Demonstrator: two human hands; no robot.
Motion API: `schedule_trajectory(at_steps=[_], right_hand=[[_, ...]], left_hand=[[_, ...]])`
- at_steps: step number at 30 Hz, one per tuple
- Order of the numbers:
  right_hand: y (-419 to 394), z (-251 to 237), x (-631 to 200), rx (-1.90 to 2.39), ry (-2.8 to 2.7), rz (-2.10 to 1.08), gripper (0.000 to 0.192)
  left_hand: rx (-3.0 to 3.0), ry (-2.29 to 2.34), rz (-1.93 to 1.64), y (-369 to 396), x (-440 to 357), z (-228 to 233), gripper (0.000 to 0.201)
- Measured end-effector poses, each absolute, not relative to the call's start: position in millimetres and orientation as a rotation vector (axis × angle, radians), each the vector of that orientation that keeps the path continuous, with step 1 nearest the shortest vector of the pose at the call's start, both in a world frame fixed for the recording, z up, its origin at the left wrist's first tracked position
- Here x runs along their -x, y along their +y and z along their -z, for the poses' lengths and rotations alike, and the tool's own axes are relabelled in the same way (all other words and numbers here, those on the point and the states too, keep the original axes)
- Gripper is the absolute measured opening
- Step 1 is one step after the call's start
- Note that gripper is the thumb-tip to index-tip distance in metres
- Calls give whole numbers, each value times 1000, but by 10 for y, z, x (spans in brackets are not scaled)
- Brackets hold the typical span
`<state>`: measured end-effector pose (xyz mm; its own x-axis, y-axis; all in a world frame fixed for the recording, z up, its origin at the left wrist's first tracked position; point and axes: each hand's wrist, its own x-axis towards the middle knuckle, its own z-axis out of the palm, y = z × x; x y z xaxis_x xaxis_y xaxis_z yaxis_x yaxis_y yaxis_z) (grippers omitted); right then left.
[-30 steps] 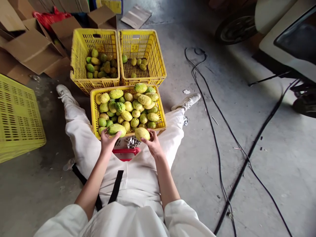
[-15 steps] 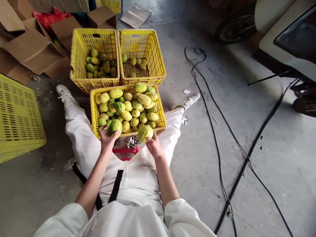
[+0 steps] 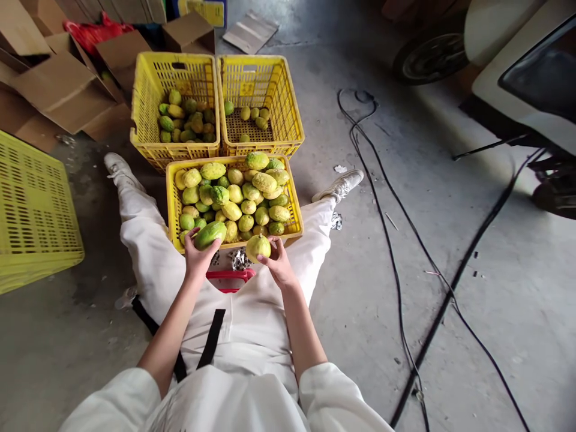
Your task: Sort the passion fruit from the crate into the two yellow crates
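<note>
1. Green, oblong fruit sits in the left hand; the fingers are curled under and around it, closed on the fruit, which lies tilted against the near rim of the yellow plastic crate just ahead of the fingers.
2. Pale yellow-green fruit is held in the right hand; the fingers pinch it from the right side and below, with its pointed end upward. It hangs just short of the crate's near rim, above the lap.
3. Beyond the fingers, the near crate is heaped with mixed green and yellow fruit. Farther ahead stand two more crates: the left rear crate about a third filled, the right rear crate holding only a few pieces.
4. Judgement: the step in hand looks like an inspection of one fruit per hand. To do it well, each fruit should be rolled in the fingers so all sides face the eye, gripped lightly to avoid bruising.
5. Judgement: colour should be compared under the same light; the left piece reads clearly greener than the right.
6. Risk noted: the heap stands above the rim, so a knock from either wrist could send fruit onto the concrete floor.
</note>
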<state>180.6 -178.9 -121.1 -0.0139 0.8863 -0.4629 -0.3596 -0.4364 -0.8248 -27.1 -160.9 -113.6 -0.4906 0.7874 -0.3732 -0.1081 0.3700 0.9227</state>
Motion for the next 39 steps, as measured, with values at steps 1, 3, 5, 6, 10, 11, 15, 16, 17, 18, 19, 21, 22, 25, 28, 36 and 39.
schedule_trajectory(at_steps=[1,3,5,6,10,11,15,16,17,18,19,21,22,25,28,36,39], right_hand=[[-1790,1222,-1802,1303,-620,-1625,61],[-1791,1243,-1789,1341,-626,-1597,61],[-1786,1253,-1774,1358,-621,-1580,63],[-1784,1254,-1768,1359,-617,-1575,65],[-1779,1243,-1758,1376,-647,-1507,71],[-1779,1244,-1760,1382,-653,-1488,71],[-1777,1282,-1776,1372,-653,-1487,62],[-1777,1296,-1781,1368,-652,-1494,58],[-1778,1310,-1786,1369,-652,-1496,55],[-1779,1321,-1791,1375,-650,-1494,53],[-1780,1330,-1794,1383,-644,-1491,52],[-1781,1340,-1798,1402,-617,-1486,52],[-1780,1340,-1797,1406,-592,-1490,51],[-1776,1326,-1786,1381,-483,-1528,52],[-1773,1293,-1769,1329,-379,-1573,54],[-1777,1241,-1769,1145,-317,-1706,52],[-1785,1264,-1778,1133,-311,-1686,48]], left_hand=[[-593,1733,-1271,-1605,263,1133,70],[-576,1709,-1315,-1594,249,1129,75],[-576,1680,-1347,-1584,241,1127,77],[-578,1671,-1356,-1580,241,1125,77],[-578,1660,-1373,-1575,248,1097,74],[-577,1648,-1381,-1573,249,1084,73],[-574,1576,-1398,-1565,242,1034,72],[-574,1561,-1397,-1566,239,1030,72],[-577,1546,-1390,-1567,235,1032,72],[-585,1529,-1376,-1570,232,1039,71],[-596,1515,-1355,-1574,229,1049,69],[-619,1495,-1317,-1581,222,1076,66],[-623,1492,-1306,-1584,219,1089,65],[-593,1497,-1304,-1583,209,1111,66],[-504,1519,-1281,-1575,209,1105,63],[-282,1484,-1165,-1568,290,1052,41],[-373,1507,-1091,-1573,286,1060,49]])
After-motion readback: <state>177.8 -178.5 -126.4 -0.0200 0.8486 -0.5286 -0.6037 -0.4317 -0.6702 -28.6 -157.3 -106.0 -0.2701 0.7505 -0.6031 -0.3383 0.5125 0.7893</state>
